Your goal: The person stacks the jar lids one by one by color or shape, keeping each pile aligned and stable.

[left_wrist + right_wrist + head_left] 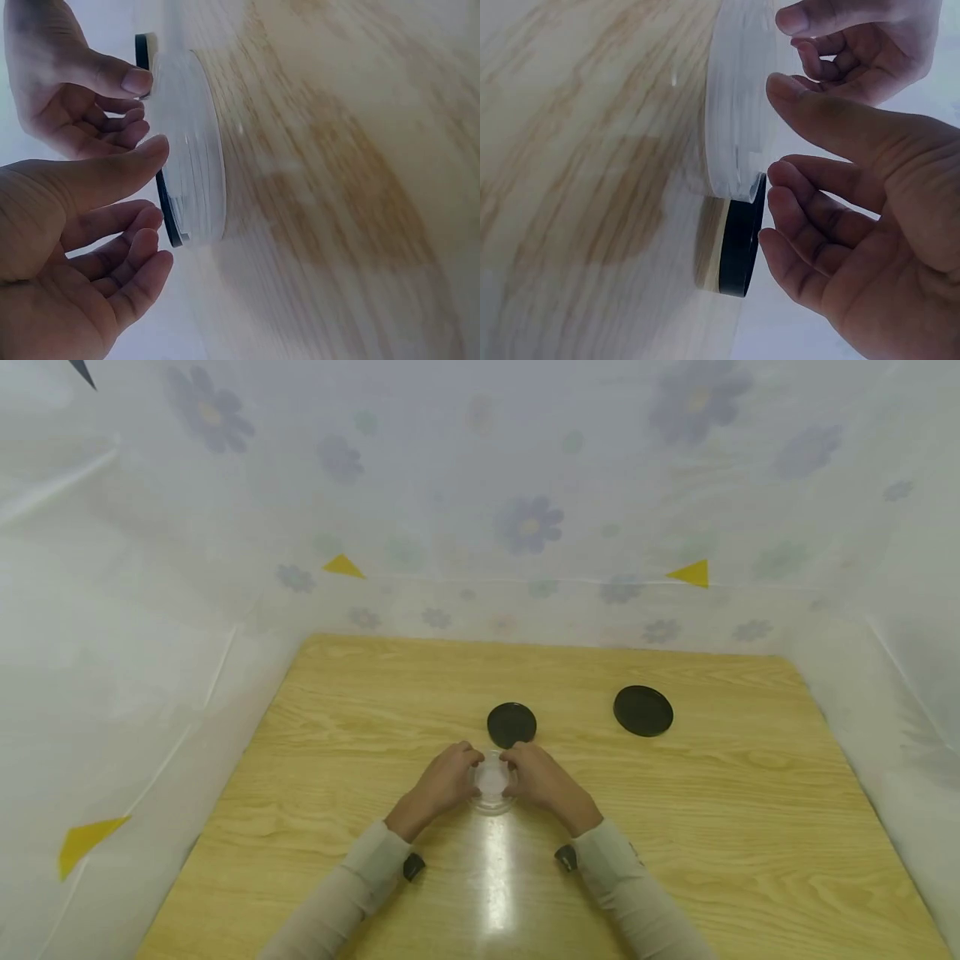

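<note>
Before me on the table sits a clear round dish, shallow, with ridged walls in the wrist views. My left hand holds its left side, thumb near and curled fingers farther back. From the right, my right hand holds the opposite side the same way. In the left wrist view the thumb tip lies at the dish's upper edge. Just behind the dish lies a small black round lid-like disc, its raised rim visible in the right wrist view. Whether the clear dish is one piece or stacked, I cannot tell.
A larger black round disc lies farther back on the right of the wooden table. White flowered sheeting walls the table at the back and both sides. Yellow triangles are stuck to it.
</note>
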`<state>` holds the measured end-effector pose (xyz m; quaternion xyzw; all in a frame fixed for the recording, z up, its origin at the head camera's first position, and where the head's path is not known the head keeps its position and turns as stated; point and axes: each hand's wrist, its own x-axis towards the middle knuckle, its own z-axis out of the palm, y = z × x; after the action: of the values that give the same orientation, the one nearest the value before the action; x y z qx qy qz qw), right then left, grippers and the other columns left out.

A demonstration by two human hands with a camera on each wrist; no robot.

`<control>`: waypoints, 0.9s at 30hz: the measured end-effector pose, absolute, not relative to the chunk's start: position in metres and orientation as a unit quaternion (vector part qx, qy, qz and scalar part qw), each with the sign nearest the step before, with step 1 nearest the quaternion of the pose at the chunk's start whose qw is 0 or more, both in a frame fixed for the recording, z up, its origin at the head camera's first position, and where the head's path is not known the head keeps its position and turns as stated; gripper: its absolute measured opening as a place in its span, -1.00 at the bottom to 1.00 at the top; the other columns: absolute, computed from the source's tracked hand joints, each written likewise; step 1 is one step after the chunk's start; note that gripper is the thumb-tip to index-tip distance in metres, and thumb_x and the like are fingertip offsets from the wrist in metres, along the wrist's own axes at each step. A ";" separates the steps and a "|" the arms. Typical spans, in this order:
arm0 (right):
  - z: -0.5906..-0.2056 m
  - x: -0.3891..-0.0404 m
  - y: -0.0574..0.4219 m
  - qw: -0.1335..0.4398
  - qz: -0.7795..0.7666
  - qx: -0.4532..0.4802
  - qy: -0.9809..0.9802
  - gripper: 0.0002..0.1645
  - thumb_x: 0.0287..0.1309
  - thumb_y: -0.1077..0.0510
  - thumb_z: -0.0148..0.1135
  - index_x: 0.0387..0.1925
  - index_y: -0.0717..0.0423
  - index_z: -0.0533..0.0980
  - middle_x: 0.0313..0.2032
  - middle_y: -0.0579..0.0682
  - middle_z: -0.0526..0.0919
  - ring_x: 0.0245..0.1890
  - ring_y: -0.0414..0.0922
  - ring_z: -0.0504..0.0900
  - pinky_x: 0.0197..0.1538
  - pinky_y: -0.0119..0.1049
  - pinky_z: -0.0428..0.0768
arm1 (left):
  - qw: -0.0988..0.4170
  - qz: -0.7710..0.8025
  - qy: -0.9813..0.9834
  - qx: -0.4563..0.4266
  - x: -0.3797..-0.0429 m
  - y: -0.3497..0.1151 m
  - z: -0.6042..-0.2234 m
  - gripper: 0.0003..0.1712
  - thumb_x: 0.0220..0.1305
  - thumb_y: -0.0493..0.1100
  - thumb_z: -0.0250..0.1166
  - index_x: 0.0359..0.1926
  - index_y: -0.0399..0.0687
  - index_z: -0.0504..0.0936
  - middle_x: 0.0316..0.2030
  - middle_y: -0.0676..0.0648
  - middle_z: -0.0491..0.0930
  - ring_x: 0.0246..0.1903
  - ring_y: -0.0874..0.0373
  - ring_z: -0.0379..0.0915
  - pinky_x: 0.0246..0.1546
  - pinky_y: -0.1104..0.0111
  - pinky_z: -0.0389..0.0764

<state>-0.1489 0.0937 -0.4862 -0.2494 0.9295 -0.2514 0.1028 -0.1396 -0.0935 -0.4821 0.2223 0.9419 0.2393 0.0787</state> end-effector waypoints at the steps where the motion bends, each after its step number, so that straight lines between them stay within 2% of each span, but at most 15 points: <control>1: -0.485 -0.149 0.095 0.104 -0.251 -0.248 0.930 -0.42 -0.18 0.19 0.51 -0.05 0.30 0.55 -0.29 0.03 0.58 -0.28 -0.11 0.52 -0.16 -0.24 0.56 | 0.078 0.236 0.942 0.225 -0.140 -0.094 -0.482 -0.50 -0.11 -0.29 0.50 -0.07 -0.30 0.61 -0.21 -0.14 0.57 -0.19 0.02 0.48 -0.13 0.23 0.59; 10: -0.473 -0.152 0.108 0.098 -0.249 -0.225 0.937 -0.41 -0.13 0.15 0.50 -0.02 0.31 0.53 -0.29 0.04 0.56 -0.27 -0.09 0.52 -0.16 -0.20 0.56 | 0.066 0.245 0.941 0.223 -0.144 -0.100 -0.477 -0.49 -0.10 -0.28 0.50 -0.06 -0.36 0.59 -0.21 -0.17 0.58 -0.18 -0.02 0.49 -0.09 0.18 0.57; 20: -0.463 -0.151 0.128 0.091 -0.254 -0.226 0.936 -0.46 -0.08 0.16 0.46 -0.02 0.29 0.53 -0.23 0.11 0.60 -0.21 -0.03 0.54 -0.14 -0.16 0.56 | 0.073 0.253 0.941 0.213 -0.148 -0.101 -0.477 -0.45 -0.08 -0.25 0.50 -0.02 -0.32 0.58 -0.19 -0.14 0.56 -0.14 0.01 0.48 -0.05 0.20 0.55; 27: -0.455 -0.150 0.142 0.092 -0.257 -0.212 0.938 -0.40 -0.01 0.16 0.40 0.08 0.34 0.48 -0.18 0.13 0.60 -0.16 0.02 0.56 -0.08 -0.11 0.57 | 0.076 0.260 0.940 0.207 -0.152 -0.097 -0.474 -0.44 -0.03 -0.21 0.48 0.03 -0.29 0.56 -0.15 -0.14 0.56 -0.11 -0.01 0.48 -0.05 0.19 0.55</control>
<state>-0.1499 0.1421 -0.4552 -0.2121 0.9384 -0.2566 0.0923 -0.1524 -0.0975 -0.4742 0.2073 0.9402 0.2596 0.0756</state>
